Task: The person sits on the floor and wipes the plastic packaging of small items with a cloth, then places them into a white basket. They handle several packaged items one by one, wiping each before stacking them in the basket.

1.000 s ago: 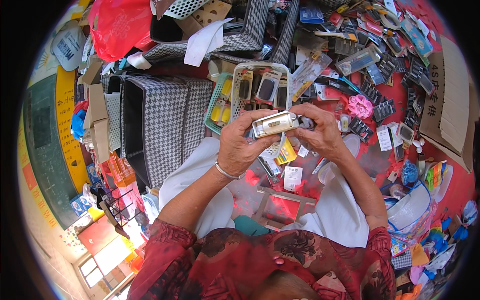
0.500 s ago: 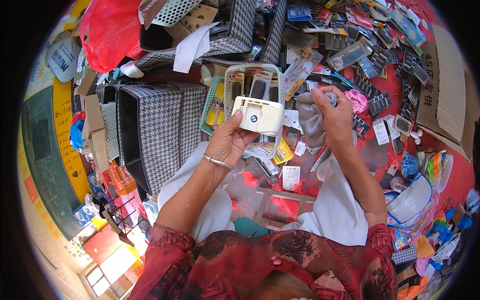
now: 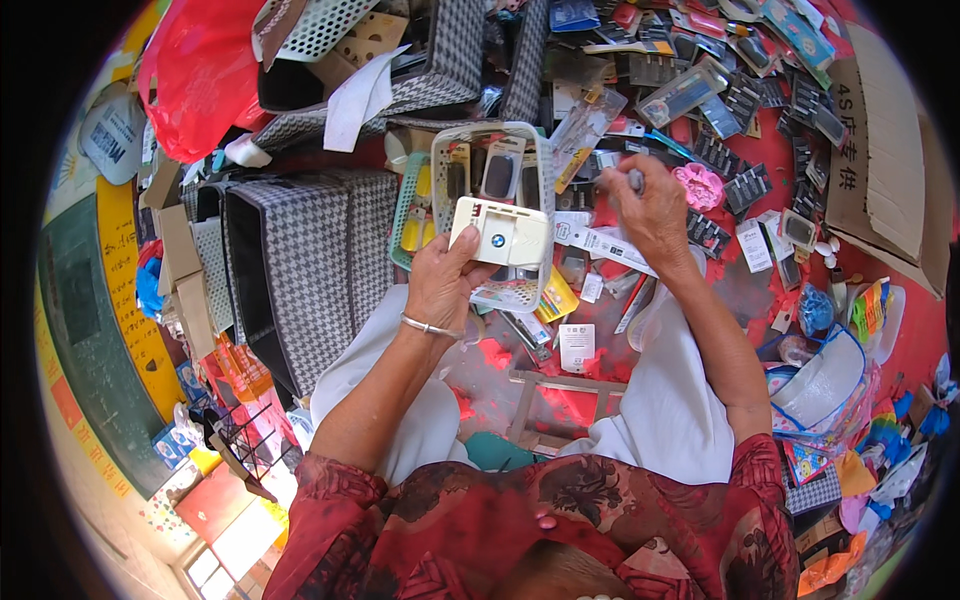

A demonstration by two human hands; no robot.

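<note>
My left hand (image 3: 440, 278) grips a cream-white plastic case (image 3: 500, 234) with a round blue emblem and a recess on its face. The case is held over a white perforated basket (image 3: 540, 160) with carded packages (image 3: 503, 168) in it. To the right, my right hand (image 3: 650, 205) is raised and closed. A bit of grey cloth (image 3: 636, 181) shows between its fingers; the rest of the cloth is hidden in the hand. Below that hand lies a long white packaged strip (image 3: 608, 246). A green basket (image 3: 404, 205) with yellow items stands left of the white one.
Houndstooth storage boxes (image 3: 320, 270) stand at left, with a red plastic bag (image 3: 200, 80) behind. Many small black packages (image 3: 745, 187) and a pink flower-shaped thing (image 3: 698, 187) lie at right, before a cardboard box (image 3: 890, 170). A wooden frame (image 3: 525, 405) lies between my legs.
My right hand has bunched up the grey cloth that hung from it, uncovering the white strip below. My left hand still holds the case. The whole view has shifted slightly.
</note>
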